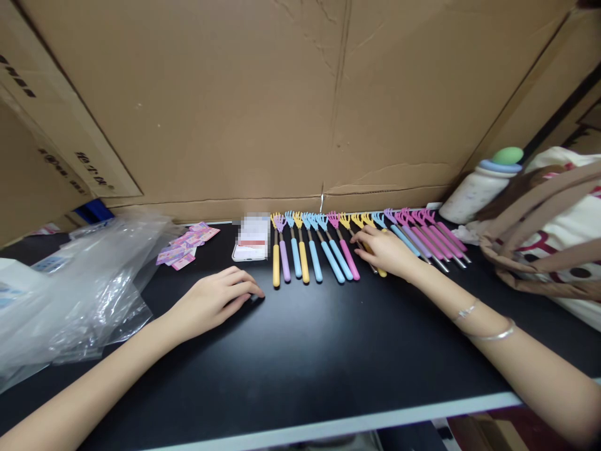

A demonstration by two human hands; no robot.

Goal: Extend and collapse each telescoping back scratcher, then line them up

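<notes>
A row of several small back-scratchers [328,247] with yellow, purple, blue and pink handles lies along the back of the black table [300,357]. My right hand [385,250] rests on the row near its middle, fingers closed round a yellow-handled scratcher [375,266]. My left hand [216,299] lies palm down on the table left of the row, fingers curled, with a small dark thing under its fingertips that I cannot make out.
A crumpled clear plastic bag [79,288] lies at the left. Pink and purple cards [185,247] and a white phone [251,241] lie behind my left hand. A bottle [483,185] and a tote bag [549,232] stand at the right. Cardboard walls [291,106] close the back.
</notes>
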